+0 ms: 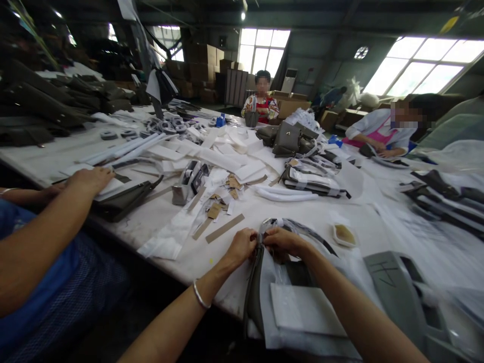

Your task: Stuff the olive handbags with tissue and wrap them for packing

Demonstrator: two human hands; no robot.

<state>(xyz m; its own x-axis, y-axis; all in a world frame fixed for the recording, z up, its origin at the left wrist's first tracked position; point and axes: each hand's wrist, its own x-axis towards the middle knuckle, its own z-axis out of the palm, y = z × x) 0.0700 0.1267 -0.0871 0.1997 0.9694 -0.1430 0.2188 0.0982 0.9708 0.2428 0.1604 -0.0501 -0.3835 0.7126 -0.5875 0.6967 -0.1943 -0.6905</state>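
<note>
My left hand (241,246) and my right hand (284,242) meet at the near edge of the table, both pinched on the top of a dark grey handbag (256,297) where its strap ring sits. The bag hangs over the table edge, partly wrapped in white foam sheet (302,312). Its strap (313,234) curls away behind my right hand. A bracelet circles my left wrist.
A co-worker's arm (56,212) at the left rests on a dark bag panel (121,200). Two people sit at the far side. White foam strips, cardboard tags (223,229), a tape dispenser (185,184), a small dish (344,234) and finished bags (289,138) cover the long white table (302,212).
</note>
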